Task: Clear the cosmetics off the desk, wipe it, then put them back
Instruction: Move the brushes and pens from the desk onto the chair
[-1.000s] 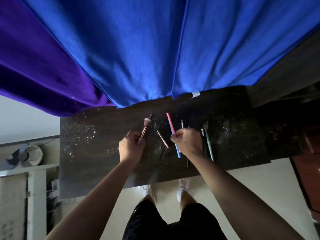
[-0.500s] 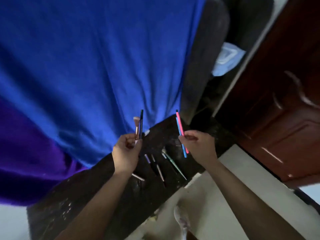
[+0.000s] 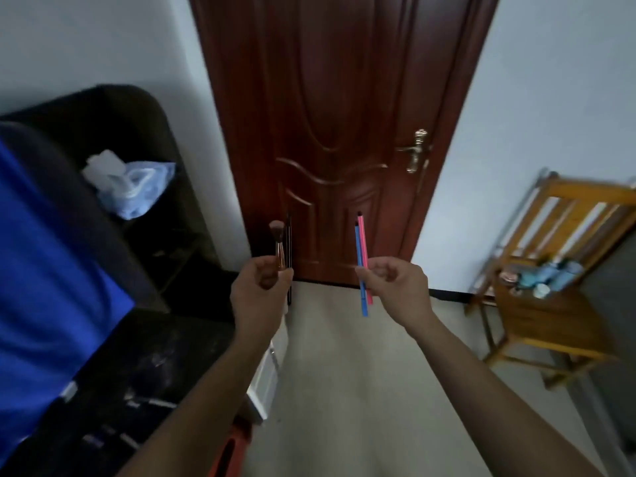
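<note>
1. Lower left, the dark, dust-speckled desk (image 3: pixel 165 346) has a few slim brushes (image 3: pixel 151 403) on it, blurred and not yet cleared.
2. Our left grip (image 3: pixel 260 294) pinches a fluffy-tipped metallic brush (image 3: pixel 279 249) and a thin black pencil (image 3: pixel 289 242) upright. Held together so lightly, one could slip out.
3. Our right grip (image 3: pixel 395 287) pinches a smooth blue pencil (image 3: pixel 359 256) and a pink pencil (image 3: pixel 362 235). Their round shafts might roll off the slatted wooden chair (image 3: pixel 550 321).

Four slim cosmetic tools are held: one fluffy-headed brush (image 3: pixel 278 244) and one thin black stick (image 3: pixel 289 235) in the left hand (image 3: pixel 256 297), one pink stick (image 3: pixel 362 234) and one blue stick (image 3: pixel 363 301) in the right hand (image 3: pixel 395 292). One door (image 3: pixel 337 98), one wooden chair (image 3: pixel 550 318), one plastic bag (image 3: pixel 137 187). The pieces on the bench (image 3: pixel 186 342) blur beyond counting.
</note>
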`<state>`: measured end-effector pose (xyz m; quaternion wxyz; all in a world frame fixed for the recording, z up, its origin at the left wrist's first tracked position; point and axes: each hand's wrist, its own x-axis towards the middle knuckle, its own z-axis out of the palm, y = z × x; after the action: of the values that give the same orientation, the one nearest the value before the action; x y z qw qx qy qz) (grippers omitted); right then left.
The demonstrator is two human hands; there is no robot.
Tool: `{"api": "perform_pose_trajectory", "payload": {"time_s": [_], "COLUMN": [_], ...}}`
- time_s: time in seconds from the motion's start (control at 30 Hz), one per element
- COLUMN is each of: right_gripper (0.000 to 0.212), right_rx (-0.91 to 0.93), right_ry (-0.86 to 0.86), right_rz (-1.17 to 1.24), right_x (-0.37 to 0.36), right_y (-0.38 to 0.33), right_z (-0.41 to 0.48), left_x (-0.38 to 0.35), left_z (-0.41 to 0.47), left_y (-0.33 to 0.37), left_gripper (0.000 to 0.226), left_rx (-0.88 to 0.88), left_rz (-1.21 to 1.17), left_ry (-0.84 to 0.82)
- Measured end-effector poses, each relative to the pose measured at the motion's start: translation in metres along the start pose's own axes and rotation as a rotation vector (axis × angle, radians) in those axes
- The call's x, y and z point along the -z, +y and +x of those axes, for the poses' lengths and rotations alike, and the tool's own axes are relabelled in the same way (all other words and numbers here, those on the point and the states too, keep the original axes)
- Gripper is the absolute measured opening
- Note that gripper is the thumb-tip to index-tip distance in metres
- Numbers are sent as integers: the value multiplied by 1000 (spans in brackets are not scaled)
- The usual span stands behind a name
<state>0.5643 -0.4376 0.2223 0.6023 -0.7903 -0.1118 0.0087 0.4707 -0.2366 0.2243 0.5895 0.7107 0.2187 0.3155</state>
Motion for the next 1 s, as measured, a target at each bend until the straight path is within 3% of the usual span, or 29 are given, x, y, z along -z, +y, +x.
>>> {"api": "perform_pose_trajectory", "payload": {"time_s": [0.13,0.27,0.4,0.53,1.0], "right_gripper": [18,14,19,34,23], "right_rx": [-107,-144,-202,-249,-336], "right_ry": [131,257,382,450,591], "right_rz": [55,56,10,-29,-79], "right_x": [129,249,342,405,560], "right_y": [52,98,132,161,223], "right_z": [21,37,55,86,290], "left_x": [-142,-274,-377,-459,-749], "left_z": [-33,-61,-77,-78,23], "left_y": [14,23,34,38,44], "left_gripper": [20,20,26,30,23], "left_rx": [-21,-58,-65,-87,-155], "left_rz": [13,21,-16,-27,13], "left_ry": [-158,-307,-412,-501,-687]}}
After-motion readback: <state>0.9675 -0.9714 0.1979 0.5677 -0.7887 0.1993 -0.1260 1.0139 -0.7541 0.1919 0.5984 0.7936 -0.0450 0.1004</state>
